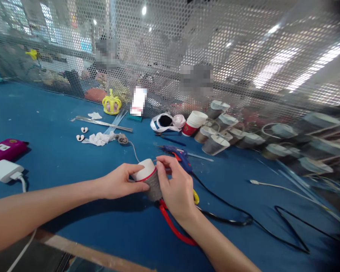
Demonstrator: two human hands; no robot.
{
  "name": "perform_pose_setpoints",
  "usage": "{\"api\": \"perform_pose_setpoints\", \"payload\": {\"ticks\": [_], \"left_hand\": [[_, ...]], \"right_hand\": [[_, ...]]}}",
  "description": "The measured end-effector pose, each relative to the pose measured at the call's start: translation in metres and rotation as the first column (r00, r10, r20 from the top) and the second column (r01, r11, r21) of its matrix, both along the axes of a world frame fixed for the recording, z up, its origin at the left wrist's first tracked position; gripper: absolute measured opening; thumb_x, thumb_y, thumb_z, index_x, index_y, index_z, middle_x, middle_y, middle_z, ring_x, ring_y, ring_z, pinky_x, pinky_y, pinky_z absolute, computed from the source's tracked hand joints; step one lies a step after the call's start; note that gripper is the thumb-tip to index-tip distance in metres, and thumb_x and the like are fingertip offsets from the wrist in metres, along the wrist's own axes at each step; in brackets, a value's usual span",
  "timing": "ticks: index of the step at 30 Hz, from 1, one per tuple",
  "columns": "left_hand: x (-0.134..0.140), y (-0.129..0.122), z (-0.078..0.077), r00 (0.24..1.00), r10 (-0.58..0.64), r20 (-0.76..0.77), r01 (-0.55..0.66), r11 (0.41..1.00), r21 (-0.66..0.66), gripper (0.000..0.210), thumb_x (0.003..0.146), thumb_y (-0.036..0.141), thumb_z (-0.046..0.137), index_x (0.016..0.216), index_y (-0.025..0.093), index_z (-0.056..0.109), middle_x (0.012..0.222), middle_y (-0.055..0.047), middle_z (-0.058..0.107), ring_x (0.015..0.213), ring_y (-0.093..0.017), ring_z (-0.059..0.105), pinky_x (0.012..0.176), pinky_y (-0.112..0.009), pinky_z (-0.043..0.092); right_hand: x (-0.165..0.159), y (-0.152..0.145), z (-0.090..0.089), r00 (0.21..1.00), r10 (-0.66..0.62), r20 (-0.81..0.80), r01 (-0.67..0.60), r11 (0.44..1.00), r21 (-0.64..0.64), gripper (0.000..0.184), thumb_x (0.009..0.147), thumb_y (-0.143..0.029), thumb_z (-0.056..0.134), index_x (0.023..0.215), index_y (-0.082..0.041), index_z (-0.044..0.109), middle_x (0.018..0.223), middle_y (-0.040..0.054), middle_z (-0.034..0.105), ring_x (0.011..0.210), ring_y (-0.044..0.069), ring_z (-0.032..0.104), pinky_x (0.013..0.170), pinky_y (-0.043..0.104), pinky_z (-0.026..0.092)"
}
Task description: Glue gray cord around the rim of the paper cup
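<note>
- Where the blue bench (59, 158) lies nearest the viewer, both hands meet on one paper cup (147, 178), lying tipped on its side with its white bottom toward 10 o'clock and a grey covering round its body.
- The left hand (119, 181) has its grip closed on the cup's white end, thumb on top and fingers curled underneath.
- The right hand (176, 189) has its grip folded over the grey side, forefinger and thumb pinching at the cup's upper edge.
- A blue glue gun (178, 153) lies just beyond the right hand at 12 o'clock, its black cord (232, 219) trailing off toward 4 o'clock.
- Red handles (172, 226) of a tool show under the right wrist; what tool it is cannot be told.
- At 1 o'clock a stack of paper cups (195, 122) lies beside a row of grey-covered cups (215, 145).
- At 11 o'clock stands a yellow crown (112, 102); at 9 o'clock lie a white charger (4, 170) and a magenta power strip (4, 149).
</note>
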State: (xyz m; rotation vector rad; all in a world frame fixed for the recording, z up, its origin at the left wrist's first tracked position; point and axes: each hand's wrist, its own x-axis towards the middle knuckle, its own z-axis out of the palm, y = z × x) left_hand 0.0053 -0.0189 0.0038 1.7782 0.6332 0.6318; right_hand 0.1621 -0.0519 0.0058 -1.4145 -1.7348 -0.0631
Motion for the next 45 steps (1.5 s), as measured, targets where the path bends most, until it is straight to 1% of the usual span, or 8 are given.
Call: {"api": "perform_pose_setpoints", "payload": {"ticks": [15, 26, 31, 35, 38, 41, 43, 45], "left_hand": [[0.001, 0.001, -0.001, 0.997, 0.074, -0.014, -0.073, 0.995, 0.067, 0.014, 0.070, 0.024, 0.056, 0.073, 0.010, 0.054, 0.066, 0.001, 0.052, 0.065, -0.011, 0.045, 0.063, -0.020, 0.037], [0.006, -0.002, -0.003, 0.996, 0.072, 0.057, -0.068, 0.995, -0.079, 0.015, 0.072, 0.021, 0.047, 0.080, 0.009, 0.053, 0.065, 0.002, 0.045, 0.061, -0.009, 0.040, 0.057, -0.019, 0.035], [0.004, 0.000, -0.003, 0.997, 0.054, 0.047, -0.050, 0.995, -0.082, 0.015, 0.073, 0.021, 0.048, 0.078, 0.009, 0.055, 0.067, 0.001, 0.048, 0.061, -0.009, 0.041, 0.057, -0.019, 0.035], [0.000, -0.001, -0.001, 1.000, 0.024, 0.012, -0.023, 0.999, -0.035, 0.019, 0.074, 0.024, 0.048, 0.081, 0.008, 0.058, 0.068, 0.000, 0.053, 0.063, -0.010, 0.045, 0.060, -0.019, 0.037], [-0.001, 0.000, -0.002, 1.000, 0.005, 0.006, -0.005, 1.000, -0.014, 0.021, 0.075, 0.024, 0.048, 0.082, 0.008, 0.059, 0.068, 0.000, 0.054, 0.063, -0.011, 0.045, 0.060, -0.020, 0.037], [0.000, 0.002, -0.005, 0.999, -0.010, 0.038, 0.010, 1.000, -0.018, 0.020, 0.075, 0.024, 0.049, 0.080, 0.007, 0.059, 0.067, -0.001, 0.055, 0.063, -0.011, 0.046, 0.061, -0.020, 0.037], [0.000, 0.004, -0.008, 0.997, -0.021, 0.069, 0.024, 0.999, -0.038, 0.020, 0.075, 0.025, 0.050, 0.080, 0.007, 0.059, 0.068, -0.001, 0.056, 0.064, -0.011, 0.047, 0.062, -0.020, 0.038], [0.000, 0.006, -0.010, 0.995, -0.017, 0.100, 0.023, 0.998, -0.057, 0.020, 0.076, 0.026, 0.051, 0.080, 0.008, 0.058, 0.070, -0.002, 0.058, 0.066, -0.012, 0.049, 0.064, -0.021, 0.039]], "right_hand": [[0.003, 0.005, -0.010, 0.999, 0.015, -0.031, -0.015, 1.000, 0.010, 0.011, 0.083, -0.018, 0.042, 0.089, -0.020, 0.051, 0.081, 0.0021, 0.062, 0.075, 0.014, 0.061, 0.065, 0.026, 0.048], [-0.002, 0.006, -0.009, 1.000, 0.016, 0.026, -0.018, 0.998, 0.068, 0.011, 0.081, -0.015, 0.043, 0.086, -0.019, 0.052, 0.079, 0.0021, 0.061, 0.068, 0.013, 0.059, 0.061, 0.024, 0.047], [0.000, 0.007, -0.006, 0.984, 0.070, -0.162, -0.077, 0.996, -0.043, 0.011, 0.079, -0.019, 0.047, 0.086, -0.020, 0.055, 0.081, 0.0023, 0.062, 0.072, 0.013, 0.059, 0.068, 0.026, 0.047], [0.009, 0.012, 0.008, 0.867, 0.076, -0.492, -0.189, 0.965, -0.184, 0.014, 0.074, -0.025, 0.054, 0.085, -0.018, 0.057, 0.077, 0.0023, 0.063, 0.071, 0.013, 0.059, 0.066, 0.027, 0.047], [0.014, 0.022, 0.028, 0.782, 0.050, -0.622, -0.237, 0.946, -0.222, 0.018, 0.070, -0.027, 0.058, 0.085, -0.017, 0.059, 0.072, 0.0016, 0.064, 0.067, 0.013, 0.058, 0.059, 0.024, 0.046], [0.004, 0.039, 0.053, 0.798, 0.124, -0.590, -0.329, 0.909, -0.254, 0.014, 0.068, -0.023, 0.059, 0.080, -0.017, 0.061, 0.069, 0.0007, 0.065, 0.066, 0.011, 0.059, 0.061, 0.023, 0.045], [-0.013, 0.050, 0.066, 0.824, 0.242, -0.513, -0.407, 0.882, -0.238, 0.010, 0.067, -0.018, 0.058, 0.076, -0.017, 0.062, 0.068, -0.0010, 0.065, 0.066, 0.010, 0.059, 0.064, 0.023, 0.046], [-0.034, 0.059, 0.072, 0.817, 0.392, -0.423, -0.519, 0.819, -0.244, 0.010, 0.066, -0.014, 0.057, 0.073, -0.018, 0.062, 0.068, -0.0025, 0.065, 0.066, 0.009, 0.059, 0.064, 0.022, 0.046]]}}
